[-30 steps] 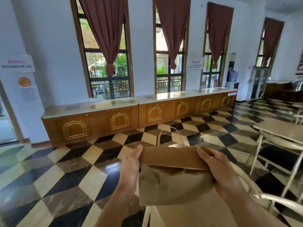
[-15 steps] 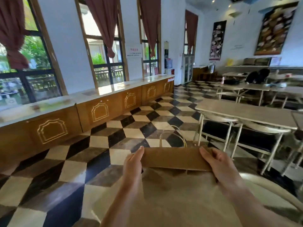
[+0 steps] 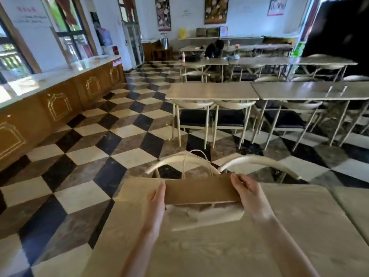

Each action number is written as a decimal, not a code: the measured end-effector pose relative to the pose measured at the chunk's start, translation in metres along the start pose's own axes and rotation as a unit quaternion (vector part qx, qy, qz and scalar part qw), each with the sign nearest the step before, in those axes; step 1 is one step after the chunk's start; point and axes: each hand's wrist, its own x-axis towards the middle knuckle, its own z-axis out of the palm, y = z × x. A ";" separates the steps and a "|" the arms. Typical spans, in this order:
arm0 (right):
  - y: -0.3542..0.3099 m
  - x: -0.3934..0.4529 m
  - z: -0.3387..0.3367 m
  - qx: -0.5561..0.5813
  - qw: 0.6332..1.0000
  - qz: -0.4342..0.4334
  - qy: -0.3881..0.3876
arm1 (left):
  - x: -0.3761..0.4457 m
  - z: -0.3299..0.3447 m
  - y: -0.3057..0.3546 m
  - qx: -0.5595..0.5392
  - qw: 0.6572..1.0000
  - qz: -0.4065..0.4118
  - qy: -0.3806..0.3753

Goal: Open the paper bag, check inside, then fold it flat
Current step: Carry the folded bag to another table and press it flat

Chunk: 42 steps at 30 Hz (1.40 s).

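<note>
The brown paper bag [image 3: 201, 191], creased, its base panel folded up, was held over the table [image 3: 289, 216] at 6 o'clock, gripped at its ends by the left hand [image 3: 156, 202] and right hand [image 3: 250, 196]; twine handles stood up behind.

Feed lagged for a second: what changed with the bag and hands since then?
The view swung right, from the windows to the dining tables; the bag now sits over the table. Both the left hand and the right hand grip its ends as before, fold unchanged.
</note>
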 end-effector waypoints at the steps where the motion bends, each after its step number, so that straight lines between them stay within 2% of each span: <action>1: 0.009 0.000 0.001 -0.019 1.000 0.001 0.010 | 0.007 0.001 -0.008 0.014 1.000 -0.008 -0.007; 5: 0.047 0.001 0.005 -0.079 0.996 0.036 0.031 | 0.027 0.009 -0.041 0.080 0.996 0.004 -0.034; 12: 0.112 0.001 0.015 -0.135 0.986 0.097 -0.003 | 0.046 0.009 -0.107 0.186 0.981 0.013 -0.057; 20: 0.185 -0.004 0.024 -0.178 0.968 0.175 -0.003 | 0.048 0.016 -0.171 0.317 0.947 -0.043 -0.036; 24: 0.207 -0.005 0.024 -0.201 0.960 0.196 0.002 | 0.048 0.020 -0.196 0.356 0.931 -0.047 -0.064; 34: 0.239 -0.011 0.023 -0.215 0.944 0.252 0.006 | 0.045 0.027 -0.224 0.367 0.921 -0.070 -0.110; 42: 0.238 -0.009 0.019 -0.211 0.935 0.286 0.017 | 0.044 0.030 -0.221 0.345 0.931 -0.078 -0.092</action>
